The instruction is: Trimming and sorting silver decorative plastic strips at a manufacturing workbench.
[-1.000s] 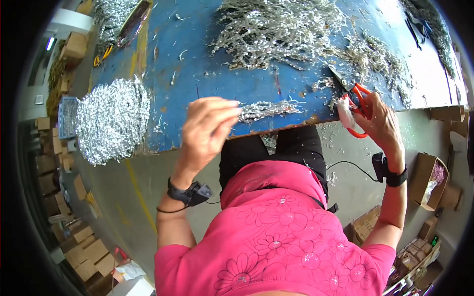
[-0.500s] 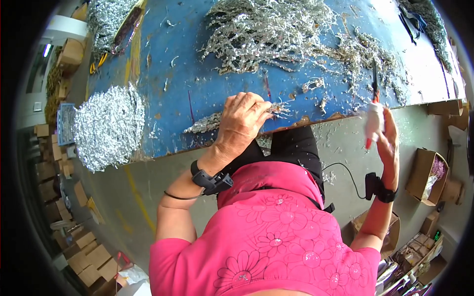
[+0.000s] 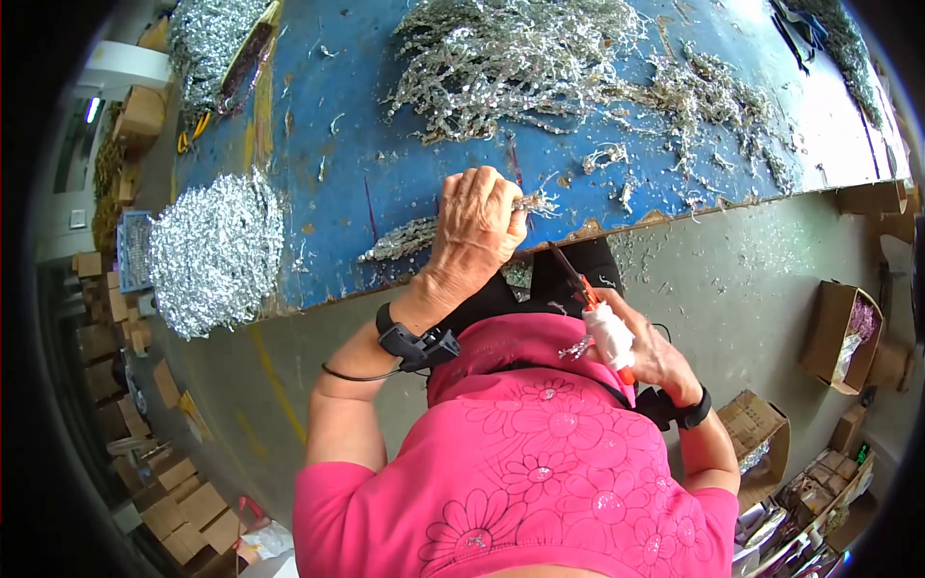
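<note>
My left hand [image 3: 476,223] is closed round a small bundle of silver tinsel strands [image 3: 403,240] at the table's near edge. The bundle's frayed ends [image 3: 542,201] stick out past my fingers on the right. In my right hand [image 3: 648,345] are scissors [image 3: 611,333] with red handles, partly wrapped in white cloth or tape. Their dark blades point up and left toward the table edge, below and apart from the frayed ends. A loose tinsel scrap [image 3: 576,348] shows beside the wrapped handle.
The blue table [image 3: 332,217] bears a large tinsel heap [image 3: 515,67] at the far middle and scraps [image 3: 718,106] to its right. A neat silver tinsel pile [image 3: 217,252] overhangs the left near edge. Cardboard boxes [image 3: 836,337] stand on the floor at both sides.
My right hand has swung left and nearer my body with the scissors, from beyond the table's right part to in front of my waist. My left hand keeps its hold, almost unmoved.
</note>
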`<state>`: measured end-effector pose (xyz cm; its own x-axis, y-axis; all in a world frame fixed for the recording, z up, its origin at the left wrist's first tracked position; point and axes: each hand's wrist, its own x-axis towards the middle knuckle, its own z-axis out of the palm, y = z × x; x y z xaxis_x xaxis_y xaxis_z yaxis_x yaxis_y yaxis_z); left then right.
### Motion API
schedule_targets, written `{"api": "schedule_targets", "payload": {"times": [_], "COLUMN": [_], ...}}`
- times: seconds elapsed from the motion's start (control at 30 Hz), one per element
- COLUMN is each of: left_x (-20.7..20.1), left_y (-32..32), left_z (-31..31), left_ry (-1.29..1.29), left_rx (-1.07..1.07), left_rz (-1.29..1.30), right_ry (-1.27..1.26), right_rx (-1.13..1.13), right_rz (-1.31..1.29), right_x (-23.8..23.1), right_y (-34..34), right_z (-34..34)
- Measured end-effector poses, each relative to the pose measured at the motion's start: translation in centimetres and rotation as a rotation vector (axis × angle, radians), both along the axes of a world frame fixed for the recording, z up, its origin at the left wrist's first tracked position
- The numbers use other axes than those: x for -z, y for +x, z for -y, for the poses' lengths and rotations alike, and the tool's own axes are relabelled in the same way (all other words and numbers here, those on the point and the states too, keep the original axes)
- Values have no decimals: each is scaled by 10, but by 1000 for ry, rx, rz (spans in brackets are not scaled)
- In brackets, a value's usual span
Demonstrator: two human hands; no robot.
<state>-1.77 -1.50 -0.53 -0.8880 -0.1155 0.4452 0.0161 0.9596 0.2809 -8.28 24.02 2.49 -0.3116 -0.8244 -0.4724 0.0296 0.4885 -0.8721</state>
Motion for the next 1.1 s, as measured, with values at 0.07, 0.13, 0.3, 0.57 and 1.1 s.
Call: {"api": "schedule_targets", "payload": {"times": [0.07, 0.13, 0.3, 0.57, 1.1], "left_x": [-5, -10, -34, -60, -46], "left_y": [-1, 0, 3, 0, -23], "left_z": [2, 4, 8, 11, 24], "left_ry": [71, 242, 463, 785, 910], "left_rx": [13, 54, 94, 124, 301], "left_rz": [4, 35, 172, 653, 740], "right_ry": [52, -15, -181, -197, -119], "right_rx": [-20, 15, 2, 46, 132], "right_rz": [45, -19, -339, -465, -398], "right_x": [6, 11, 16, 16, 38], "right_y": [4, 8, 8, 10, 12], "right_z": [4, 10, 27, 31, 31]}}
